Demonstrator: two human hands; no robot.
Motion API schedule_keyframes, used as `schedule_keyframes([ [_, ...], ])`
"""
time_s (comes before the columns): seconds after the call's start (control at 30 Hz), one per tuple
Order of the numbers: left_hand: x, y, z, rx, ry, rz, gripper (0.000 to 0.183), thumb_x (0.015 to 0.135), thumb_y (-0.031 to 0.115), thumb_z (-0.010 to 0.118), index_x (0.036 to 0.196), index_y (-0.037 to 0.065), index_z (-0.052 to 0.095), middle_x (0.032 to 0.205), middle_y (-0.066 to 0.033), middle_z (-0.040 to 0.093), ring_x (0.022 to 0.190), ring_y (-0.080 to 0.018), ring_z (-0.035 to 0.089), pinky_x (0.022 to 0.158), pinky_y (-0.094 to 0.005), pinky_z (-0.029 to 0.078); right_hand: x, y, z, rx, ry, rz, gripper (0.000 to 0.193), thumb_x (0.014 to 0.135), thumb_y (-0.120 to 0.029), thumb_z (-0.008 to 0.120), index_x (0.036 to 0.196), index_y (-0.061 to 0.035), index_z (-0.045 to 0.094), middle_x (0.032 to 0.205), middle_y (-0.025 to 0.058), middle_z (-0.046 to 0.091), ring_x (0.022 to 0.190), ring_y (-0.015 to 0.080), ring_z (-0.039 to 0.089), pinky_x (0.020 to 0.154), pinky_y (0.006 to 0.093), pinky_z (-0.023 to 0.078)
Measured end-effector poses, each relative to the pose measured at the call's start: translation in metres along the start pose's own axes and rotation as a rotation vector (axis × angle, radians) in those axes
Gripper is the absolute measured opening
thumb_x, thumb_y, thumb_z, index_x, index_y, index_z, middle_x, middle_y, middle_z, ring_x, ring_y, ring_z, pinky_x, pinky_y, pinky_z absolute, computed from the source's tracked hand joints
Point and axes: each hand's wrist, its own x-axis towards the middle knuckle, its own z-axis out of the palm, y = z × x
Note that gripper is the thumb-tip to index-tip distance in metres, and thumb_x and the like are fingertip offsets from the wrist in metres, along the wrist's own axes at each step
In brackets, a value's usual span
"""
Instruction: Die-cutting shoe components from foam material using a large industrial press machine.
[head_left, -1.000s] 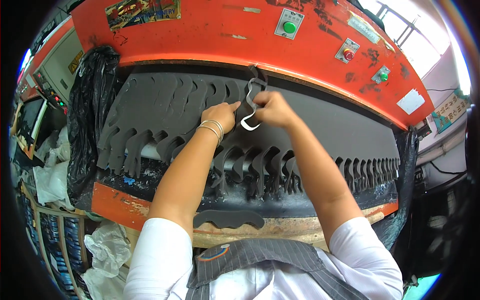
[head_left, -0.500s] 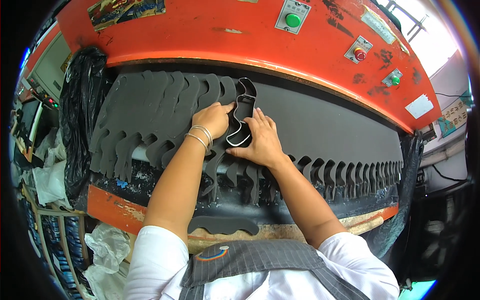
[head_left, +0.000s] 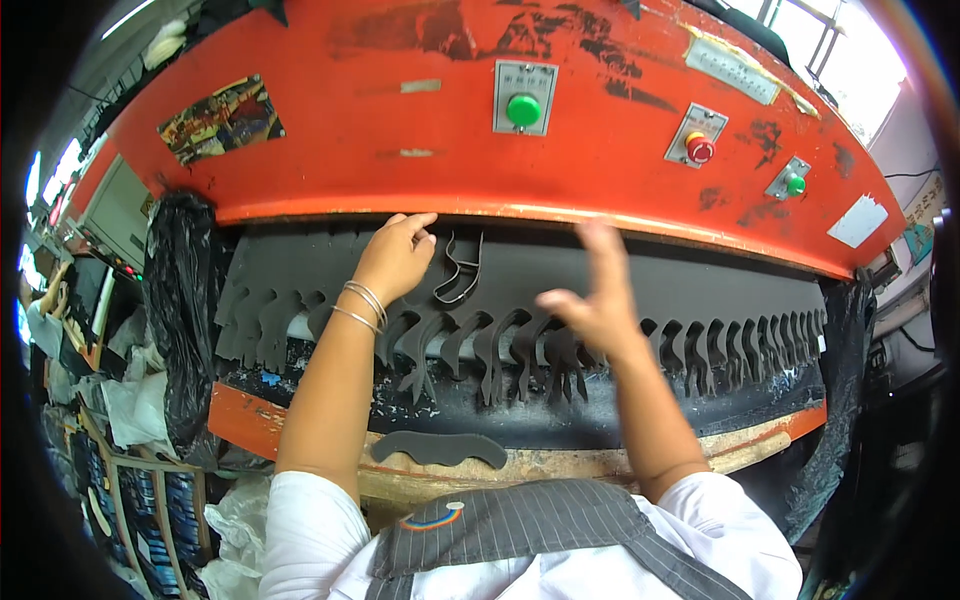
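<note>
A curved metal cutting die (head_left: 476, 272) stands on a dark grey foam sheet (head_left: 690, 275), its far end hidden beneath the orange machine's edge. Just left of the die, my left hand (head_left: 397, 258) hovers with fingers stretched forward, holding nothing. My right hand (head_left: 600, 290), blurred, is raised to the die's right with thumb and fingers apart. Neither hand touches the die. Wavy cut strips of foam (head_left: 490, 350) hang along the sheet's near edge.
Across the back runs an orange machine beam (head_left: 420, 120) with a green button (head_left: 523, 111), a red knob (head_left: 700, 149) and a smaller green button (head_left: 795, 184). A loose wavy foam piece (head_left: 440, 449) lies on the near ledge. Black plastic (head_left: 182, 300) hangs at left.
Both hands have let go of the die and drawn apart, the right one moving away to the right. The view has tilted upward, so more of the orange beam shows.
</note>
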Motion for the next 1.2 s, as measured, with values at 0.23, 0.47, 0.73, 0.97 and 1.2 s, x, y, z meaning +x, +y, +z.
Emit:
schedule_keyframes([
  [0.23, 0.030, 0.144, -0.001, -0.121, 0.638, 0.710, 0.009, 0.087, 0.010, 0.065, 0.085, 0.003, 0.069, 0.069, -0.0088, 0.057, 0.065, -0.0238, 0.055, 0.060, -0.0330, 0.045, 0.068, 0.111, -0.210, -0.152, 1.043, 0.008, 0.063, 0.100, -0.048, 0.040, 0.143, -0.0015, 0.035, 0.149, 0.0232, 0.029, 0.140, 0.0338, 0.026, 0.113, 0.0451, 0.023],
  [0.47, 0.044, 0.165, -0.021, 0.231, 0.452, 0.609, 0.021, 0.086, 0.022, 0.063, 0.072, 0.007, 0.061, 0.071, -0.0098, 0.054, 0.071, -0.0308, 0.055, 0.064, -0.0410, 0.047, 0.101, 0.157, -0.254, -0.570, 1.126, 0.283, 0.069, 0.099, -0.054, 0.035, 0.147, -0.0045, 0.028, 0.150, 0.0324, 0.019, 0.141, 0.0472, 0.014, 0.113, 0.0543, 0.014],
  [0.73, -0.140, 0.092, 0.046, 0.097, -0.025, 0.214, 0.032, 0.090, 0.032, 0.056, 0.072, 0.006, 0.062, 0.077, -0.0138, 0.059, 0.075, -0.0353, 0.060, 0.068, -0.0452, 0.049, -0.040, 0.063, -0.151, -0.260, 0.782, 0.100, 0.050, 0.099, -0.025, 0.049, 0.139, 0.0036, 0.037, 0.145, 0.0191, 0.035, 0.135, 0.0327, 0.032, 0.113, 0.0427, 0.022],
  [0.97, -0.278, 0.042, 0.035, 0.123, 0.076, -0.024, 0.025, 0.089, 0.031, 0.058, 0.079, 0.009, 0.067, 0.082, -0.0091, 0.062, 0.083, -0.0304, 0.061, 0.078, -0.0426, 0.048, -0.131, -0.090, -0.024, 0.128, 0.013, 0.087, 0.049, 0.081, -0.015, 0.065, 0.125, 0.0015, 0.050, 0.124, 0.0185, 0.051, 0.118, 0.0322, 0.047, 0.104, 0.0407, 0.035],
  [1.2, -0.347, 0.017, 0.046, 0.195, 0.288, 0.083, 0.019, 0.090, 0.029, 0.056, 0.090, 0.013, 0.066, 0.093, -0.0060, 0.063, 0.098, -0.0273, 0.058, 0.099, -0.0442, 0.037, -0.189, -0.210, 0.017, -0.002, -0.450, -0.304, 0.065, 0.073, -0.024, 0.078, 0.127, -0.0017, 0.049, 0.120, 0.0205, 0.053, 0.110, 0.0378, 0.049, 0.096, 0.0466, 0.040],
])
